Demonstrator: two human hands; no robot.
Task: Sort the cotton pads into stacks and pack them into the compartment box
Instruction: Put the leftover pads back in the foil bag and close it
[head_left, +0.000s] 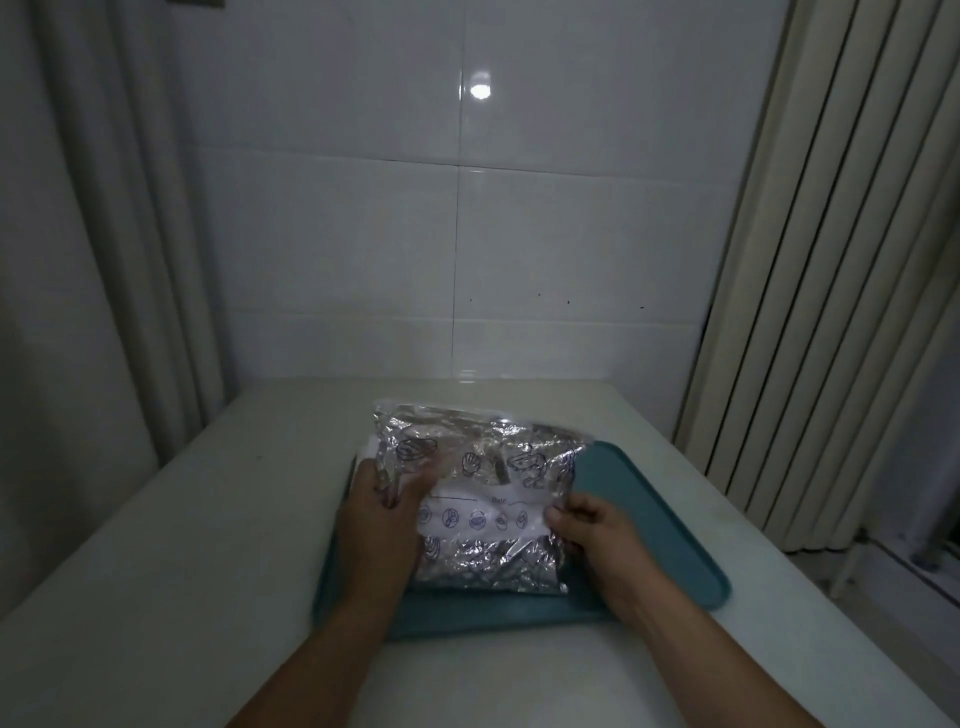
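White tiles back a pale table (156, 545) bearing a teal plastic tray (649, 525). Left hand (376, 514) and right hand (592, 525) pinch the sides of a crinkled clear printed zip bag (483, 467) above the tray, fingers clamped on it. No cotton pads or compartment box show, so sorting seems not yet begun.

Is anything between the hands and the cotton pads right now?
Yes. The plastic bag is in the way: both the left hand and right hand grip it from outside, over the teal tray. No loose cotton pads or compartment box show; the bag's contents are unclear.
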